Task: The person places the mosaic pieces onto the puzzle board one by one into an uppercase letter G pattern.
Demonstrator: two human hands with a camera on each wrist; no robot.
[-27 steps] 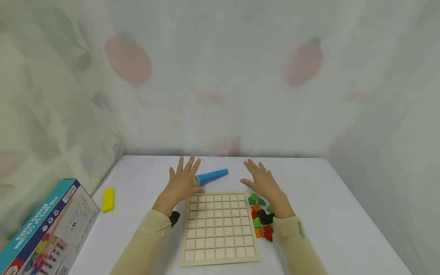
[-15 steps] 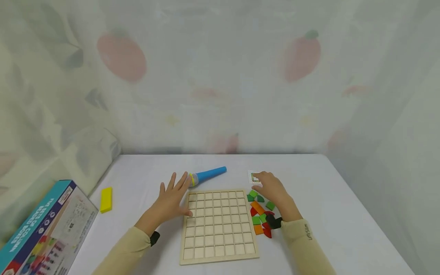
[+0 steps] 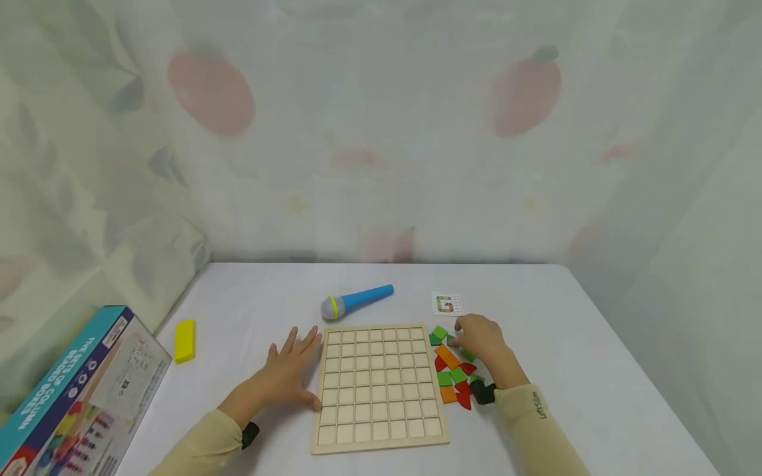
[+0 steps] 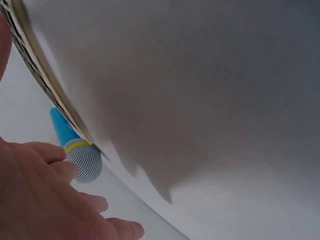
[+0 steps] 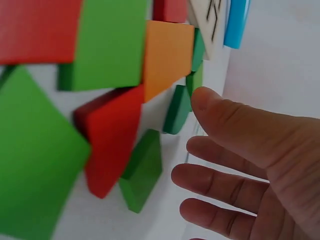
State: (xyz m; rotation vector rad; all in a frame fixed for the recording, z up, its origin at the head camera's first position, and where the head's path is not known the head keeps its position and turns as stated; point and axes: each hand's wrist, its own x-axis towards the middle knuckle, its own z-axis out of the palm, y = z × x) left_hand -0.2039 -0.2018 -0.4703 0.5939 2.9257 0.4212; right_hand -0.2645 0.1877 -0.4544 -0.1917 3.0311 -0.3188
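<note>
A wooden grid board (image 3: 381, 387) lies flat in front of me, its cells bare. My left hand (image 3: 290, 365) rests flat on the table, fingers spread, touching the board's left edge; in the left wrist view the left hand (image 4: 45, 200) holds nothing. My right hand (image 3: 470, 336) hovers over the far end of a pile of green, orange and red flat pieces (image 3: 452, 373). In the right wrist view its fingers (image 5: 225, 182) are loosely extended, the thumb close to a dark green piece (image 5: 177, 110), nothing gripped.
A small pattern card (image 3: 447, 303) lies beyond the pieces. A blue toy microphone (image 3: 357, 302) lies beyond the board. A yellow block (image 3: 185, 341) and a teal printed box (image 3: 77, 396) are at the left. Curtains close off the table's far and side edges.
Both hands drew back toward me. The left went from beside the microphone to the board's left edge. The right left the card, uncovering it, and came over the pieces.
</note>
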